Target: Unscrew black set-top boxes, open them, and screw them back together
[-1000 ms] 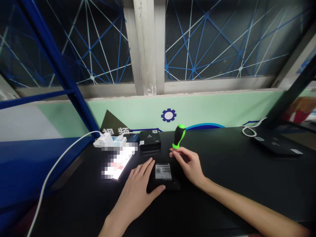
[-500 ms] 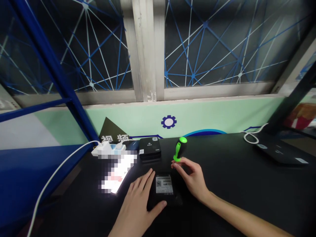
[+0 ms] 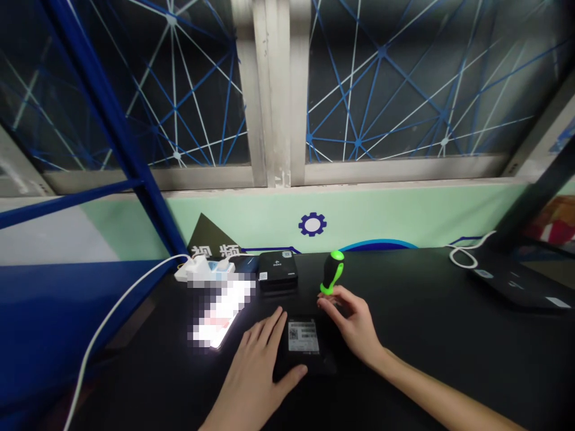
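A small black box (image 3: 323,362) with a white label lies flat on the black table (image 3: 449,335). My left hand (image 3: 256,371) rests on the box's left side, fingers stretched out and thumb along its near edge. My right hand (image 3: 353,320) pinches the lower end of a screwdriver with a green and black handle (image 3: 332,271), which stands upright at the box's far right corner.
A second black box (image 3: 278,269) sits behind the first one. A lit phone (image 3: 222,314) lies to the left, near a white power strip (image 3: 202,269) with a white cable. A flat black device (image 3: 516,278) and a coiled white cable (image 3: 465,254) are at far right.
Both hands stay where they were on the box and the screwdriver. The view has shifted a little, so everything sits slightly lower and to the right.
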A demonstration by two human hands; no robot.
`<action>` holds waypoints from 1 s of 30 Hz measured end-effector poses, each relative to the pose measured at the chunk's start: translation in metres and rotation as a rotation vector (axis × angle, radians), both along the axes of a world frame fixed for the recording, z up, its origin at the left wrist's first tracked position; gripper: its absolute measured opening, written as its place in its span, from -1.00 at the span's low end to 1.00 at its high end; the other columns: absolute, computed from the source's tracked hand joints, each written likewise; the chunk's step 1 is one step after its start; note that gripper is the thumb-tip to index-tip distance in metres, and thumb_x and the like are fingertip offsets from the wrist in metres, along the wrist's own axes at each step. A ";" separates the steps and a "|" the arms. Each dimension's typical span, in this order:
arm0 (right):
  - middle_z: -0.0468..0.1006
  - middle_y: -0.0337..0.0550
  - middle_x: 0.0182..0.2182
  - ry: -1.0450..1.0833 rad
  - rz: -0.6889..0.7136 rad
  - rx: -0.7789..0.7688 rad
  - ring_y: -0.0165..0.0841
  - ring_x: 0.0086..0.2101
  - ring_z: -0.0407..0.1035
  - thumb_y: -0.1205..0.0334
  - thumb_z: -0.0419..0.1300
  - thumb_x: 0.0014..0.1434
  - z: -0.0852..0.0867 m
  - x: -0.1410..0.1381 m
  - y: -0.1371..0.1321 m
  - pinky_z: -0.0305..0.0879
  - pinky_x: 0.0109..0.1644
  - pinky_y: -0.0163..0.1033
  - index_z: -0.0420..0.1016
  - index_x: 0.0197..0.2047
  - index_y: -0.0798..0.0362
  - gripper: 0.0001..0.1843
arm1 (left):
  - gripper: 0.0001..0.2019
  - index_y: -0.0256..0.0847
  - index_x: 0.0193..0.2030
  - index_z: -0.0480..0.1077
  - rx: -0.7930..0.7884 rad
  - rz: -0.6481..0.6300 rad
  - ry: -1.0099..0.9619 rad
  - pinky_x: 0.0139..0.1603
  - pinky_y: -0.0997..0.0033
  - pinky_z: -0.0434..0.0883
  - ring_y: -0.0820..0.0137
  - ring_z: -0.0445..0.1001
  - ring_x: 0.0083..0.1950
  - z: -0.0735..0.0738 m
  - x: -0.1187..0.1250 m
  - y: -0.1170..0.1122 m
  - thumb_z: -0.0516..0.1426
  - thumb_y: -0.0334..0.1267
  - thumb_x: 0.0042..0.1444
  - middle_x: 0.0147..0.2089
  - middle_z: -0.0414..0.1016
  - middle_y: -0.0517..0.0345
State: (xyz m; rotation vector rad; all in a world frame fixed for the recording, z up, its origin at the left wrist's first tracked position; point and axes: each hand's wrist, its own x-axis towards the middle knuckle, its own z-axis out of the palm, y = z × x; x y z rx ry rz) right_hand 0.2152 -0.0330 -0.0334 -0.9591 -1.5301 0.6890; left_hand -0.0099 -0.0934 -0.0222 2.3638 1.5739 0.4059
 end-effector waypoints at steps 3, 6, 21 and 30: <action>0.62 -0.11 -0.36 -0.013 0.056 -0.003 -0.25 -0.34 0.51 0.04 0.23 0.27 0.000 -0.001 -0.002 0.46 -0.23 -0.21 0.54 -0.25 0.02 -0.78 | -0.26 0.00 0.48 -0.03 0.015 -0.003 -0.012 0.38 -0.13 0.16 0.03 0.06 0.45 0.001 0.000 -0.002 -0.03 0.26 0.26 0.50 0.00 0.12; 0.63 -0.10 -0.34 -0.047 0.096 0.010 -0.24 -0.32 0.53 0.08 0.20 0.30 -0.001 -0.001 -0.004 0.45 -0.17 -0.20 0.55 -0.24 0.01 -0.80 | -0.27 0.02 0.48 -0.03 0.008 0.000 -0.010 0.39 -0.11 0.15 0.06 0.04 0.47 0.003 -0.001 -0.003 -0.03 0.26 0.26 0.51 -0.02 0.15; 0.67 -0.07 -0.27 -0.055 0.123 0.050 -0.15 -0.14 0.56 0.13 0.19 0.31 0.000 0.003 0.000 0.43 0.02 -0.11 0.55 -0.24 0.02 -0.83 | -0.23 0.01 0.49 -0.10 -0.010 0.012 -0.002 0.40 -0.19 0.06 0.01 -0.02 0.48 0.005 0.001 -0.006 -0.05 0.29 0.26 0.52 -0.09 0.12; 0.66 -0.08 -0.32 -0.022 0.126 0.060 -0.14 -0.14 0.56 0.13 0.20 0.30 -0.004 0.003 0.005 0.44 -0.02 -0.10 0.53 -0.24 0.03 -0.83 | -0.23 0.01 0.49 -0.10 -0.004 0.010 -0.003 0.40 -0.18 0.05 0.01 -0.03 0.48 0.003 0.000 -0.006 -0.07 0.31 0.26 0.52 -0.10 0.12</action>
